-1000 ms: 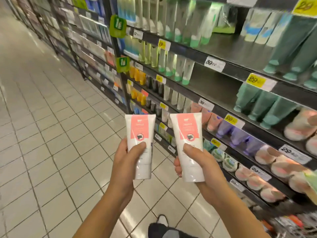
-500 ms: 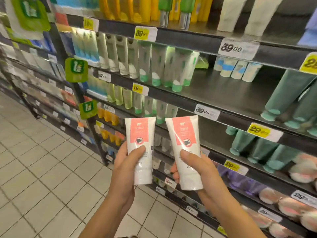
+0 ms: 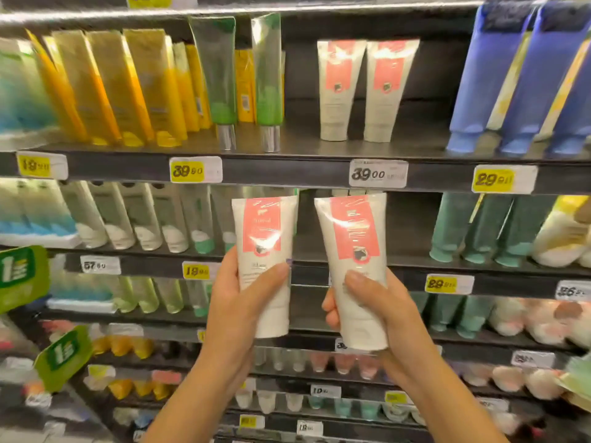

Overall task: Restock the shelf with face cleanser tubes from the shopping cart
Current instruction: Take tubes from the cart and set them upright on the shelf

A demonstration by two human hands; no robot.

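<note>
You have four white tubes with pink labels in view: two in your hands, two on the shelf.

Your left hand (image 3: 236, 302) is wrapped round the left tube (image 3: 265, 251), thumb across its front, cap end down. Your right hand (image 3: 387, 314) grips the right tube (image 3: 355, 251) the same way, its top leaning a little to the left. The two held tubes are near each other but apart.

Above your right hand the two shelf tubes (image 3: 340, 91) stand on their caps, side by side, on the upper shelf (image 3: 287, 169). Its front edge carries four price tags: three yellow and one white tag (image 3: 378, 173), which sits just above your right tube.

On that same shelf, up and left of your left hand, two green tubes (image 3: 220, 75) stand on silver caps. Further left is a row of yellow tubes (image 3: 140, 87), too blurred to count. Up and right of your right hand stand blue tubes (image 3: 479, 84), at least three.

Level with your hands, the lower shelf holds three teal tubes (image 3: 489, 225) to the right of your right hand.
</note>
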